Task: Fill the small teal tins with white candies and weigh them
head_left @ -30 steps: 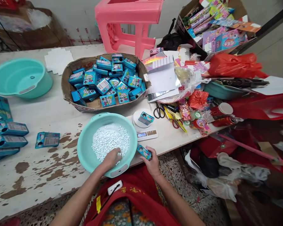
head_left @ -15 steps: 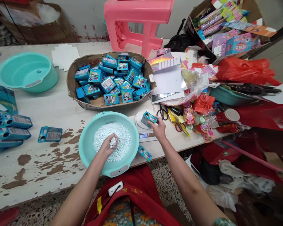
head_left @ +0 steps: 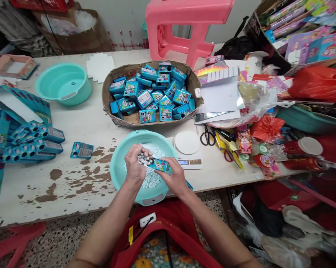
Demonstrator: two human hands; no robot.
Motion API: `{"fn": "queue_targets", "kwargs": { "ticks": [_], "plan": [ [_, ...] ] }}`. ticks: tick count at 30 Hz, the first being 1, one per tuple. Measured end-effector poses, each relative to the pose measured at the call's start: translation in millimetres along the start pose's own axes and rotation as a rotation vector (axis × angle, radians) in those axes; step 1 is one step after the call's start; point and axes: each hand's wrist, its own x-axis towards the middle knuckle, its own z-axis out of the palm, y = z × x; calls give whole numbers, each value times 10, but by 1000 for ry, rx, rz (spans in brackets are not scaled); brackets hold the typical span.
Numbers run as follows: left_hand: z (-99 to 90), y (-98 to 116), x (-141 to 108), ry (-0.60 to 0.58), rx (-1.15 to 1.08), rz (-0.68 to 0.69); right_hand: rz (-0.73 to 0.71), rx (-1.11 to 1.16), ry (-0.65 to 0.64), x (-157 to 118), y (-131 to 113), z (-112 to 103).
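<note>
My left hand [head_left: 136, 163] is cupped around a heap of small white candies [head_left: 143, 158] above the turquoise basin [head_left: 119, 149]. In my right hand [head_left: 173, 173] is a small blue candy box [head_left: 160, 165], tilted on its side with its end against the candies in my left palm. More white candies [head_left: 152, 179] lie in the basin below. Just right of the basin stands a white digital scale [head_left: 187, 143] with nothing on its round plate. Another blue box [head_left: 189, 185] shows partly behind my right wrist.
Behind the basin stands a cardboard tray [head_left: 106, 93] full of blue boxes. A single blue box [head_left: 82, 150] lies to the left, near stacked boxes [head_left: 49, 139]. Scissors [head_left: 207, 136] and clutter fill the right side. A pink stool [head_left: 190, 22] stands at the back.
My right hand has brought the blue box from the scale to over the basin. My left hand has risen from the basin with candies, meeting the box. The view has shifted left.
</note>
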Motion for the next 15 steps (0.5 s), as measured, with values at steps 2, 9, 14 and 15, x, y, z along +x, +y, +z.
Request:
{"fn": "queue_targets", "kwargs": {
  "ticks": [2,9,14,15],
  "plan": [
    [-10,-59,1,42,11,29,5,3,-1,-9,0,43],
    [-77,-14,92,42,31,-112,70,77,20,-15,-28,-43],
    [-515,-125,140,-150,826,-99,216,251,196,-10,113,-476],
    [-634,-192,133,-212,1102,-71,237,256,260,21,204,-566]
  ]
}}
